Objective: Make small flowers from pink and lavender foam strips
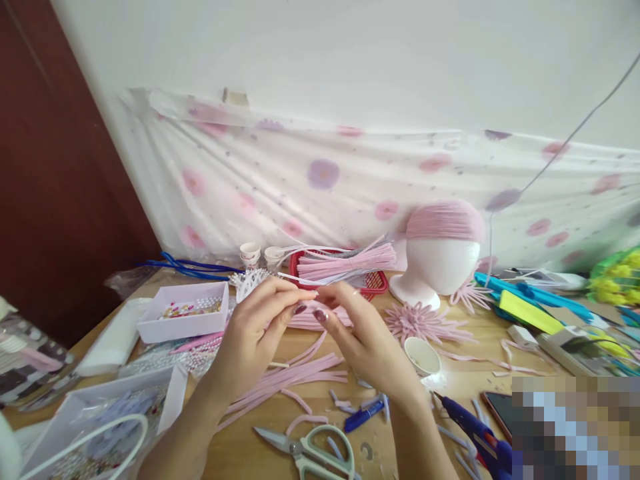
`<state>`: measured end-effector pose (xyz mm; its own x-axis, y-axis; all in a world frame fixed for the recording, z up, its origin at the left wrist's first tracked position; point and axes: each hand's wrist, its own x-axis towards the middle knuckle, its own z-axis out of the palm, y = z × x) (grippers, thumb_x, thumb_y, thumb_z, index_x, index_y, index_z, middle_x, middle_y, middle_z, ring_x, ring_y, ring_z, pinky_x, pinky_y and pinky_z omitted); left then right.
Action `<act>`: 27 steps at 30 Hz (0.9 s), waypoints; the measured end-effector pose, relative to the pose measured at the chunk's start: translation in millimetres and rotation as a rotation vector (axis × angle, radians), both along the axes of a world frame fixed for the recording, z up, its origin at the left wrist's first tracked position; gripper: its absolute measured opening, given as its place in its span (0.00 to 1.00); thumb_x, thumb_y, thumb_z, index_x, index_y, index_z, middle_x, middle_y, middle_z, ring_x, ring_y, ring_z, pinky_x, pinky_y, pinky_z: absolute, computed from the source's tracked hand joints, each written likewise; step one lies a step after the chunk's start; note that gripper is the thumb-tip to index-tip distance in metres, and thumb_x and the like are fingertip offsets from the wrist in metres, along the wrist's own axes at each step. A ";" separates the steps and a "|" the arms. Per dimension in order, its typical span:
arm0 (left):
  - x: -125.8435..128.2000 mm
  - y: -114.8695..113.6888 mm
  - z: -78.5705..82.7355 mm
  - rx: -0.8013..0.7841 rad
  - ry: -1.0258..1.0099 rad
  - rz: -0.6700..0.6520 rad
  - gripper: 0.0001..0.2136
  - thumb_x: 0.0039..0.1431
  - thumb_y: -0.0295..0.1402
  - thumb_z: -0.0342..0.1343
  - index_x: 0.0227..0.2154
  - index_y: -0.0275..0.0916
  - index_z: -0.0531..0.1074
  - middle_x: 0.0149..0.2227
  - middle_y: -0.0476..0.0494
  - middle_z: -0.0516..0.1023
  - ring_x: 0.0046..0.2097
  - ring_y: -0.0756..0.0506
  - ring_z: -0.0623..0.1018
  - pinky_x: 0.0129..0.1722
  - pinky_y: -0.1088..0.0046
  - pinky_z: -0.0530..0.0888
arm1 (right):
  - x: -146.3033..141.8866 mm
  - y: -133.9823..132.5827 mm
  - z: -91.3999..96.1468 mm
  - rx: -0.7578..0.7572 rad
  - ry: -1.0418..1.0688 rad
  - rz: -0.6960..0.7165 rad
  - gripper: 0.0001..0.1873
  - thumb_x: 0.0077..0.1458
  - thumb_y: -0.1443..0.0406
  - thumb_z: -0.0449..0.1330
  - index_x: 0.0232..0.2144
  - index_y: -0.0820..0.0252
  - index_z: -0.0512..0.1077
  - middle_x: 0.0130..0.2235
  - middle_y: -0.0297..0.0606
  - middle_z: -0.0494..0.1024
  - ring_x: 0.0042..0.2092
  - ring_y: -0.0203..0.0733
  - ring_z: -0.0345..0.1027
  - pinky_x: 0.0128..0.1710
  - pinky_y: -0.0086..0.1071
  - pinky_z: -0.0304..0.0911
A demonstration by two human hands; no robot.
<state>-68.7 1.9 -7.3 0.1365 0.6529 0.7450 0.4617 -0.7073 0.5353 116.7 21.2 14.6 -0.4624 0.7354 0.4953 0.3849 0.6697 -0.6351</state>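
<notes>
My left hand (260, 327) and my right hand (367, 340) are raised over the middle of the table, their fingertips nearly meeting. Each has its thumb bent in toward its fingers in a pinch. Whatever lies between the fingertips is too small or too hidden to make out. Behind and below the hands lie loose pink pipe cleaners (295, 380). A thick pink bundle of pipe cleaners (345, 263) rests in a red basket (377, 283) farther back. Nearest me are scissors (305, 450) with pale green handles and a blue pen (364, 417).
To the right are a white foam head (443, 263) wrapped in pink, a pink looped flower (423, 323), a paper cup (423, 357) and a blue glue gun (473, 427). White boxes of beads and gems (183, 323) stand left. A phone (497, 410) lies at right.
</notes>
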 end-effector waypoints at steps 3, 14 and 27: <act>-0.3 0.3 0.1 0.094 0.082 0.070 0.18 0.64 0.18 0.48 0.50 0.41 0.73 0.43 0.45 0.74 0.45 0.50 0.74 0.45 0.76 0.72 | -2.8 -1.7 -1.2 0.094 0.042 -0.126 0.08 0.65 0.62 0.53 0.33 0.58 0.64 0.34 0.36 0.70 0.38 0.41 0.64 0.39 0.33 0.58; 0.9 -8.2 4.2 0.079 0.053 0.140 0.17 0.60 0.21 0.56 0.50 0.44 0.72 0.41 0.52 0.83 0.42 0.51 0.82 0.47 0.80 0.77 | -4.1 2.2 -1.2 -0.056 -0.103 0.169 0.10 0.67 0.67 0.45 0.33 0.59 0.63 0.33 0.36 0.70 0.35 0.39 0.62 0.36 0.32 0.57; -1.5 -12.9 4.8 -0.061 -0.074 0.133 0.16 0.58 0.26 0.60 0.48 0.47 0.74 0.37 0.55 0.84 0.40 0.49 0.83 0.48 0.75 0.78 | -1.0 -2.0 -0.3 -0.017 -0.037 0.227 0.12 0.64 0.73 0.45 0.32 0.59 0.65 0.30 0.34 0.73 0.33 0.36 0.66 0.37 0.29 0.60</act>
<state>-70.1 -11.0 -2.5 -0.0081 0.7060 0.7081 0.5063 -0.6078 0.6118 115.7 19.2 14.3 -0.6347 0.6185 0.4632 0.2483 0.7309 -0.6357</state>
